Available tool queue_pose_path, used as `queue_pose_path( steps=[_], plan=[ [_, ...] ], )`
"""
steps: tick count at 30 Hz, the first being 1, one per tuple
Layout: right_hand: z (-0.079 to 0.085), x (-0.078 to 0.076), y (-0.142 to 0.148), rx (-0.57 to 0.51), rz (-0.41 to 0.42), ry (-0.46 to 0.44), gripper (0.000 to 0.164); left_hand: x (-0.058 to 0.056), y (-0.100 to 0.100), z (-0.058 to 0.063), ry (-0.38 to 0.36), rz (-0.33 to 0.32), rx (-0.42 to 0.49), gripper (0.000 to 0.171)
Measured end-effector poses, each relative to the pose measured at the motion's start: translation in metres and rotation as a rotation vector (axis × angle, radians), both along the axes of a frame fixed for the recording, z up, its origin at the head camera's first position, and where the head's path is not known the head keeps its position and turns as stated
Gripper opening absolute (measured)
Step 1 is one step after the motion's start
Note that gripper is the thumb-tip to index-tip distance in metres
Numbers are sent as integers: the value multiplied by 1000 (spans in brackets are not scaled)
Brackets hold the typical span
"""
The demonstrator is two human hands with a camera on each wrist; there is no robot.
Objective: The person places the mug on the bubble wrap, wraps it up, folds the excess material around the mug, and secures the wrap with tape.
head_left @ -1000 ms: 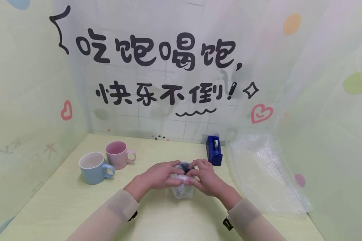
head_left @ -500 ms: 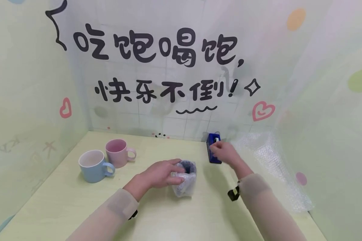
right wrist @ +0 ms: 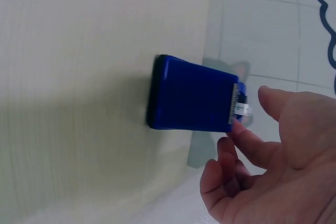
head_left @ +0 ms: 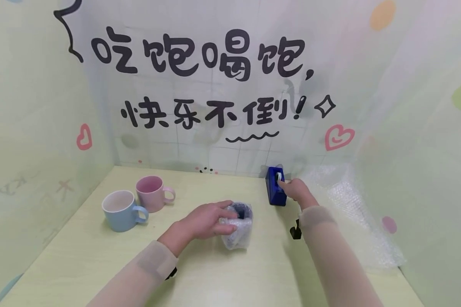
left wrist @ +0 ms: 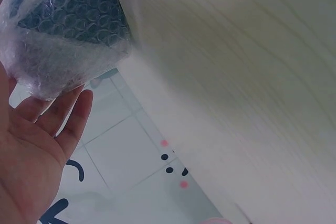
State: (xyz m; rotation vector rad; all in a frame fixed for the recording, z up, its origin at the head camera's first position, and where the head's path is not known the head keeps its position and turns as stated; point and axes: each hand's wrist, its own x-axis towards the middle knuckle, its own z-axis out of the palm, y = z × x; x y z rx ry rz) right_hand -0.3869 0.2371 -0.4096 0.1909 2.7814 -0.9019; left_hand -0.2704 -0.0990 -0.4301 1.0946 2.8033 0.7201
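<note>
Left of the table's middle line, my left hand (head_left: 205,221) holds a bubble-wrapped cup (head_left: 243,232), its fingers and thumb around the near left side. Its dark opening faces up, and the left wrist view shows blue-grey bubble wrap (left wrist: 79,14) close up. Toward the back right, my right hand (head_left: 297,191) reaches to a blue tape dispenser (head_left: 277,194). In the right wrist view the index finger touches the dispenser's top edge by the white tape end (right wrist: 242,109). The thumb is apart from the tape there, and the other fingers are bent.
A light blue mug (head_left: 121,213) and a pink mug (head_left: 150,196) stand at the left of the table, handles to the right. A sheet of bubble wrap (head_left: 353,221) lies along the right side. A printed backdrop (head_left: 215,140) closes the back.
My right hand has left the wrapped cup and moved right and back to the tape dispenser. The left hand has kept its hold, and the cup stays in place.
</note>
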Motion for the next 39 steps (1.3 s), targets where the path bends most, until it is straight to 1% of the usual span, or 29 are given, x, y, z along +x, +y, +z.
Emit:
queue_pose_path(
  steps=[2, 4, 7, 10, 13, 15, 18, 20, 22, 28, 30, 35, 39],
  plan=[
    [-5, -1, -3, -2, -9, -5, 52, 0, -1, -1, 3, 3, 0, 48],
    [-9, -2, -5, -39, -31, -17, 54, -1, -1, -1, 9, 3, 3, 49],
    [-12, -1, -9, -105, -76, -10, 57, -1, -1, -2, 24, -1, 7, 48],
    [-13, -2, -12, -176, -122, -7, 53, -1, 0, -2, 44, -6, 11, 47],
    [-13, -3, -14, -210, -156, -1, 51, 0, 0, -1, 42, -7, 17, 47],
    [-11, -3, -15, -202, -181, 2, 52, 1, 0, -1, 41, -7, 19, 47],
    [-7, -4, -15, -151, -203, -6, 52, 1, 1, 0, 48, -7, 20, 46],
    [-5, -6, -15, -116, -202, -14, 50, 1, 1, -1, 49, -4, 21, 46],
    [-3, -7, -15, -104, -197, -12, 48, 1, 1, -1, 45, -1, 23, 46],
    [0, -12, -15, -175, -173, 33, 41, 4, 0, -2, 40, 5, 26, 46],
    [0, -13, -15, -171, -160, 36, 43, 4, 0, -2, 46, 7, 28, 47],
    [-1, -8, -12, -169, -121, 45, 43, 3, 0, -4, 57, 8, 24, 48],
    [-3, -5, -9, -228, -100, 64, 30, 4, 0, -3, 48, 18, 24, 48]
  ],
)
